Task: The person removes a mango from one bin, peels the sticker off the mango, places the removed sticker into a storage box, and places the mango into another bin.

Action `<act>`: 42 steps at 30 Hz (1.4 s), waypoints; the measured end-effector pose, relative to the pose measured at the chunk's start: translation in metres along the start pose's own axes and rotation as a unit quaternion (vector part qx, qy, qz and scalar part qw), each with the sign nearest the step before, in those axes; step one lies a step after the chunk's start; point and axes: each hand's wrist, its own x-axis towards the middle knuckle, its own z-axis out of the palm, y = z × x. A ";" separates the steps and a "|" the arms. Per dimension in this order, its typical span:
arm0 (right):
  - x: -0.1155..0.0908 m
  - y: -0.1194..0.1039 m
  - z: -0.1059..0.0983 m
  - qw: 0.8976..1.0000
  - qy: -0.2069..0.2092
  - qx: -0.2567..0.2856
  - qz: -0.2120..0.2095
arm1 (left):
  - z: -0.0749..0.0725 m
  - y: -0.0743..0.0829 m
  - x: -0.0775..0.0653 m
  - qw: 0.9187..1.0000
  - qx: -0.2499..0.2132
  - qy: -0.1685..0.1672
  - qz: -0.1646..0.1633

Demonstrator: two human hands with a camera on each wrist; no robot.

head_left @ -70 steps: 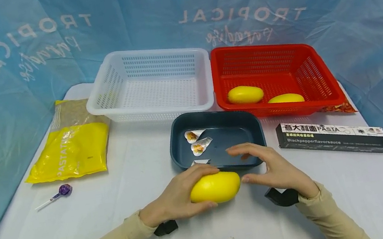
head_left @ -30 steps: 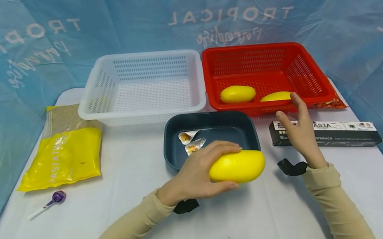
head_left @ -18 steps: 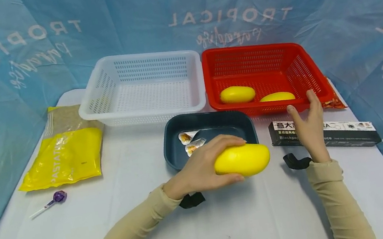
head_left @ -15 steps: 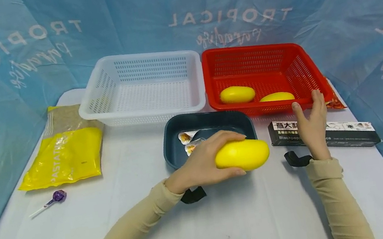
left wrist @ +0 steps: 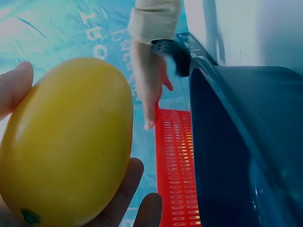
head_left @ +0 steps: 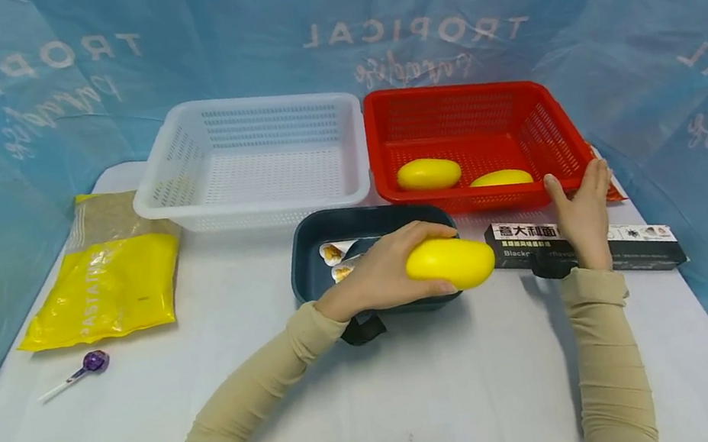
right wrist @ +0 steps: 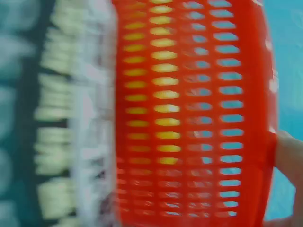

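My left hand (head_left: 396,268) grips a smooth yellow mango (head_left: 450,264), thumb below and fingers over the top, raised over the near edge of the dark blue tray (head_left: 302,244). In the left wrist view the mango (left wrist: 71,142) shows a small green stem spot. My right hand (head_left: 586,219) is at the near right corner of the red basket (head_left: 483,202), its fingers fairly straight and touching the rim. Two more mangoes lie in that basket, one mango (head_left: 428,173) on the left and another mango (head_left: 502,178) partly hidden by the front wall.
A white basket (head_left: 255,209) stands left of the red one. Behind my right hand lies a black pasta box (head_left: 644,252). A red packet (head_left: 615,192) pokes out beside the red basket. At left are a yellow pasta bag (head_left: 108,291) and a purple lollipop (head_left: 96,361). Small printed pieces lie in the tray.
My left hand has lifted the mango and carried it rightward and away from me. My right hand has left the mango's side and moved right to the red basket's corner.
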 end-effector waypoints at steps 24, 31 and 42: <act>0.008 -0.001 -0.013 0.999 -0.027 -0.012 0.016 | -0.031 -0.023 0.097 0.997 -0.048 0.035 -0.044; 0.008 -0.002 -0.010 0.999 -0.035 -0.017 0.015 | -0.048 -0.040 0.115 0.987 -0.101 0.062 -0.109; 0.009 -0.002 -0.010 0.999 -0.032 -0.008 0.018 | -0.053 -0.056 0.138 0.978 -0.134 0.005 -0.162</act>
